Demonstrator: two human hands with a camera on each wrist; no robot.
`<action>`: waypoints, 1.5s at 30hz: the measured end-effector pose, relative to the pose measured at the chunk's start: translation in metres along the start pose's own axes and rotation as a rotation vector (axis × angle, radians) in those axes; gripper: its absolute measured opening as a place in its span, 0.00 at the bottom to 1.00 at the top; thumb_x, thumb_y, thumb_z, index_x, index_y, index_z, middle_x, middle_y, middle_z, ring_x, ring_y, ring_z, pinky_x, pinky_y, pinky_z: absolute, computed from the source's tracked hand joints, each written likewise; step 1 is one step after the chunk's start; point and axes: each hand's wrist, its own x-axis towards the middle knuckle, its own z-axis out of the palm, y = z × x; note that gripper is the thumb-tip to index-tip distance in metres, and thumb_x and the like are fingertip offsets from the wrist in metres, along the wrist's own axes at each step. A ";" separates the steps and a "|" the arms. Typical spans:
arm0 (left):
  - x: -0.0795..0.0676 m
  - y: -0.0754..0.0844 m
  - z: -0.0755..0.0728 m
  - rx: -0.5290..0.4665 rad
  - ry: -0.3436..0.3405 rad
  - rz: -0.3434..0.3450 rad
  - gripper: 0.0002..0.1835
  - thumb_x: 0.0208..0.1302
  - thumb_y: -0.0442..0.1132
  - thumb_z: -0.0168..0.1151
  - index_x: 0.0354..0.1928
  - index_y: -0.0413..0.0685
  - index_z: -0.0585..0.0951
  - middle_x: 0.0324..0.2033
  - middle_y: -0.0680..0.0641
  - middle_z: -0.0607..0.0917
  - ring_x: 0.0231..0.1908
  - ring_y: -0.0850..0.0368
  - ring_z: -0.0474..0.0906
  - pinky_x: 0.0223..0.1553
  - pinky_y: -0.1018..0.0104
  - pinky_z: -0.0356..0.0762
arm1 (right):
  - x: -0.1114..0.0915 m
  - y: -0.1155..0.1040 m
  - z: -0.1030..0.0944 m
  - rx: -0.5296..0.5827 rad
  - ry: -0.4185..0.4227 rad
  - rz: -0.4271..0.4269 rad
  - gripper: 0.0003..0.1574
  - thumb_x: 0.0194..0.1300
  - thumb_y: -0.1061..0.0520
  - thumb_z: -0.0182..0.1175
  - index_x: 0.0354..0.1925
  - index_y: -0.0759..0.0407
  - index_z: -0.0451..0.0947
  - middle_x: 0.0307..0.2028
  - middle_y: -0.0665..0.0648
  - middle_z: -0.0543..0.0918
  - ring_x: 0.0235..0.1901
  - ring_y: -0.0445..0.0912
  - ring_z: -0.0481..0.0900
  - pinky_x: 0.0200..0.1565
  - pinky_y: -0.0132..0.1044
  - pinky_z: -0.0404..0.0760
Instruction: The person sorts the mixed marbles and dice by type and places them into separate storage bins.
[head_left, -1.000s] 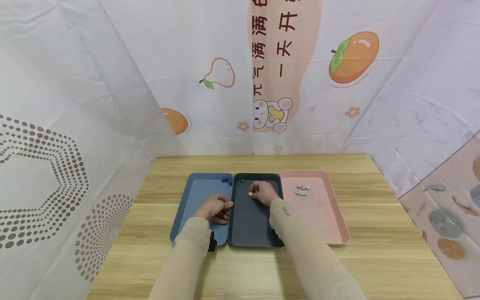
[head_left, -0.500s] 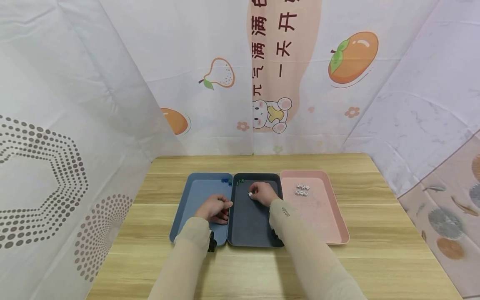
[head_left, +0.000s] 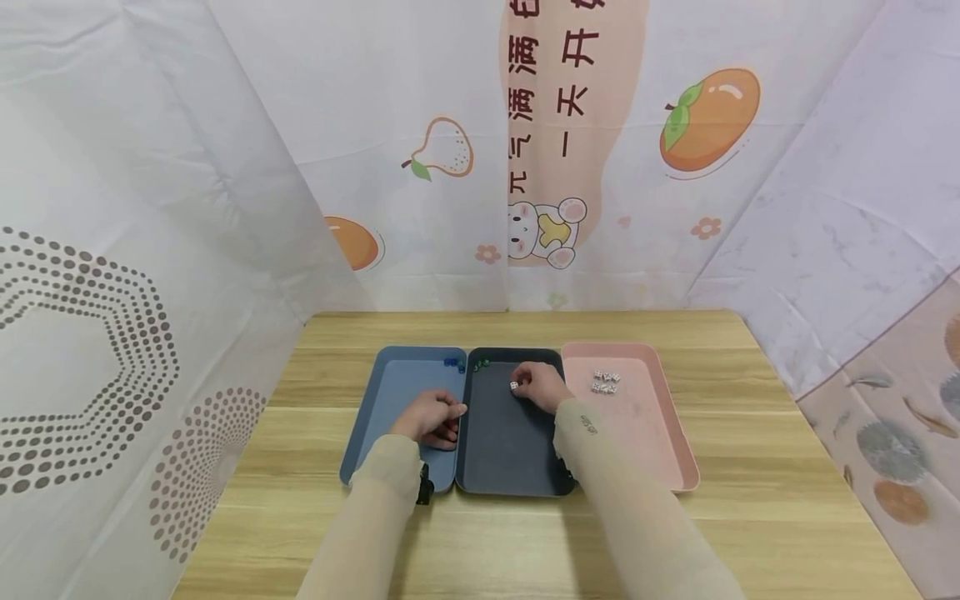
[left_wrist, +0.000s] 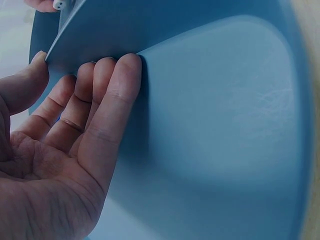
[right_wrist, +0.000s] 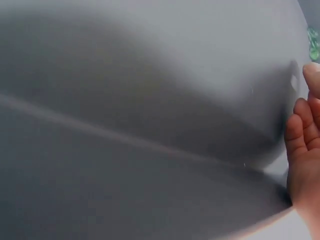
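Note:
My right hand (head_left: 542,386) pinches a white die (head_left: 514,386) over the far part of the dark grey tray (head_left: 510,479). In the left wrist view, that die (left_wrist: 59,4) shows by the fingertips at the top edge. My left hand (head_left: 432,417) holds the right wall of the blue tray (head_left: 361,425), its thumb at the rim and the other fingers curled against the inner side. Small green dice (head_left: 482,364) lie in the dark tray's far left corner. Blue dice (head_left: 453,362) sit in the blue tray's far right corner.
The pink tray (head_left: 645,450) stands right of the dark one, with several white dice (head_left: 604,382) grouped near its far side. All three trays stand side by side on a wooden table (head_left: 750,467). A printed cloth (head_left: 450,250) hangs behind the table.
My right hand has shifted a little to the right with the white die between its fingers. The left hand has stayed at the blue tray's wall.

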 end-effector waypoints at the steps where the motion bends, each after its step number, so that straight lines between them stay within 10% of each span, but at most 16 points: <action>1: 0.000 0.000 0.000 0.000 -0.001 0.000 0.09 0.76 0.42 0.61 0.45 0.42 0.80 0.31 0.41 0.81 0.26 0.51 0.80 0.30 0.56 0.87 | -0.001 0.000 -0.003 0.003 0.001 -0.004 0.07 0.69 0.59 0.68 0.45 0.55 0.85 0.30 0.53 0.77 0.29 0.46 0.71 0.35 0.39 0.71; 23: 0.007 -0.003 -0.002 -0.013 -0.019 0.004 0.09 0.75 0.42 0.61 0.44 0.42 0.79 0.29 0.41 0.80 0.25 0.50 0.79 0.28 0.56 0.87 | -0.036 0.041 -0.078 0.151 0.134 0.028 0.15 0.71 0.65 0.63 0.54 0.65 0.82 0.38 0.60 0.78 0.36 0.51 0.72 0.37 0.42 0.74; 45: 0.003 -0.002 -0.001 -0.011 -0.010 -0.002 0.10 0.75 0.42 0.61 0.45 0.41 0.80 0.30 0.41 0.81 0.26 0.50 0.80 0.30 0.56 0.87 | -0.063 0.082 -0.093 0.078 0.190 0.124 0.03 0.60 0.66 0.73 0.35 0.65 0.87 0.35 0.58 0.87 0.31 0.46 0.76 0.32 0.32 0.76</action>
